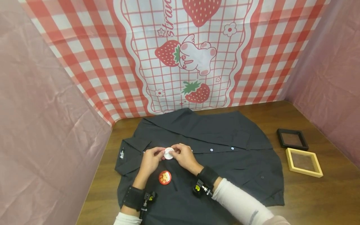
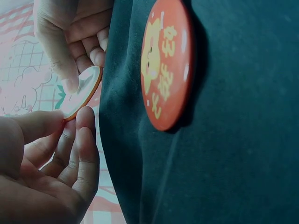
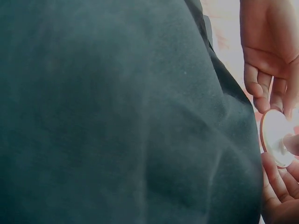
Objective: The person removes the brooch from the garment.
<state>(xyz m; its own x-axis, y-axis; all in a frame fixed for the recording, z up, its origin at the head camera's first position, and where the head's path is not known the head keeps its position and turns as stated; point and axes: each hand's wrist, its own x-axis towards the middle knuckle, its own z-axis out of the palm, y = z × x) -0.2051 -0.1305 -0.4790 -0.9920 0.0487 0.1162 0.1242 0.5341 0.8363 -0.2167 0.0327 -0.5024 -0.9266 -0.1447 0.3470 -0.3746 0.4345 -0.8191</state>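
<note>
Over the upper part of the dark shirt (image 1: 168, 137), my left hand (image 1: 151, 161) pinches the edge of a round badge (image 1: 169, 153) between thumb and fingers. Its white back faces up, and an orange-red rim shows in the left wrist view. My right hand (image 1: 185, 158) holds the badge from the other side, its thumb laid on the white back. A second badge (image 1: 165, 177), red with a yellow cartoon figure and lettering, rests face up on the shirt just below the hands. The held badge's front is hidden.
The shirt lies spread on a wooden table (image 1: 309, 200), collar to the left, with white buttons down its front placket. At the right are a black frame (image 1: 292, 147) and a yellow frame (image 1: 317, 172). A checked strawberry cloth (image 1: 267, 62) hangs behind; pink cloth (image 1: 56, 125) borders the sides.
</note>
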